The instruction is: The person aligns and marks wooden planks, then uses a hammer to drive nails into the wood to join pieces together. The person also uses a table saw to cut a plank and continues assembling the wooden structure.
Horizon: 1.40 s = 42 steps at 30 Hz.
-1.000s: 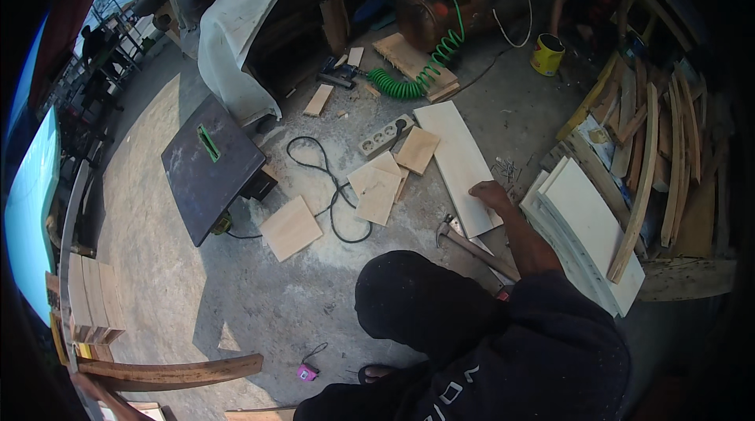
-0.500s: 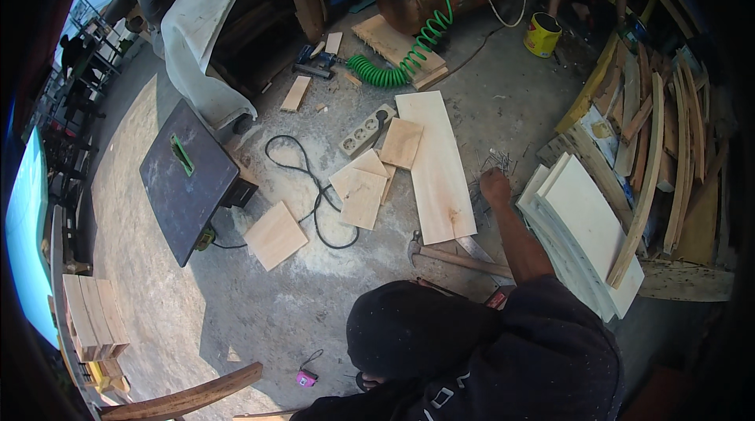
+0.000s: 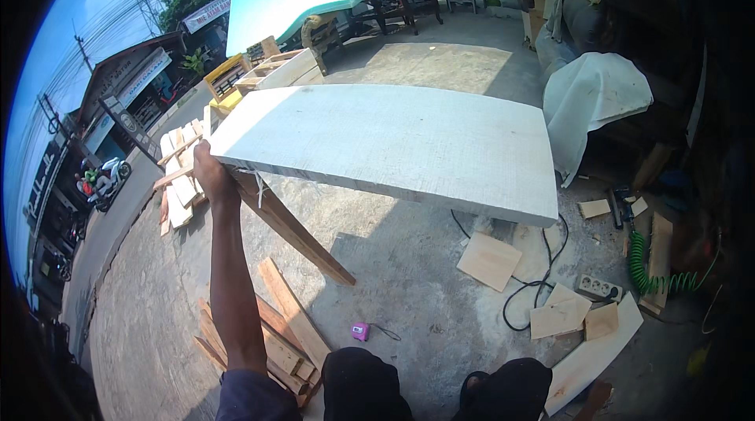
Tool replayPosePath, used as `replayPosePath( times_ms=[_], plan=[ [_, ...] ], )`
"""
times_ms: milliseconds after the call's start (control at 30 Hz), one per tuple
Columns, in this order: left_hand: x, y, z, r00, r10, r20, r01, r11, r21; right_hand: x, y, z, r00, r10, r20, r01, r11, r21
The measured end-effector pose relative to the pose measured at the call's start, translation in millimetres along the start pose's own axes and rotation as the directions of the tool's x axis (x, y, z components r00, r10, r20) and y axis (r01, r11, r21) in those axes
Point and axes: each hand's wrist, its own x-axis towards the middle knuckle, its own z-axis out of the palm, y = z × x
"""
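A broad pale board (image 3: 393, 149) with a rough, thick edge spans the middle of the view, raised above the floor. At its left end my left hand (image 3: 211, 171), on an outstretched arm, is closed on the corner. A wooden beam (image 3: 303, 236) slants downward behind that corner. My right hand (image 3: 599, 397) is low at the right edge of the view, dark and partly cut off, beside a long light plank (image 3: 590, 358). Its fingers cannot be made out. Small square boards (image 3: 489, 261) lie on the concrete.
A power strip (image 3: 599, 287), black cable (image 3: 515, 319) and green coiled hose (image 3: 645, 264) are on the right. Near my knees lie a pink tape measure (image 3: 360, 332) and loose timber (image 3: 295, 319). A white draped shape (image 3: 598, 94) stands beyond; a motorcycle (image 3: 110, 185) is on the road.
The view has swung left toward the street. My left arm has come in, its hand on the pale board. My right hand, earlier over a heap of nails, is now at the lower right.
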Motion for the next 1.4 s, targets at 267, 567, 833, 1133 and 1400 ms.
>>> replayPosePath(
  times_ms=[267,567,833,1133,1400],
  plan=[
    [-114.8,61.6,76.4,0.987,0.120,0.108,-0.131,0.985,0.109,-57.6,-71.4,-22.5,0.917,0.162,0.366,-0.173,0.985,-0.002],
    [-191.6,90.3,87.4,0.952,0.117,0.283,-0.138,0.989,0.054,14.0,-86.1,-145.3,0.984,0.160,0.077,-0.177,0.899,0.400],
    [-228.2,94.2,97.1,0.898,0.084,0.432,-0.095,0.995,0.004,-152.3,-394.6,-442.5,0.660,-0.538,-0.524,0.503,-0.201,0.840],
    [-233.0,93.2,100.9,0.908,0.085,0.410,-0.084,0.996,-0.022,-301.7,-525.8,-452.8,0.011,-0.842,-0.539,0.652,-0.402,0.643],
    [-232.3,93.5,100.9,0.888,0.067,0.454,-0.067,0.998,-0.015,-304.8,-538.2,-434.9,0.032,-0.784,-0.620,0.706,-0.421,0.569]
  ],
)
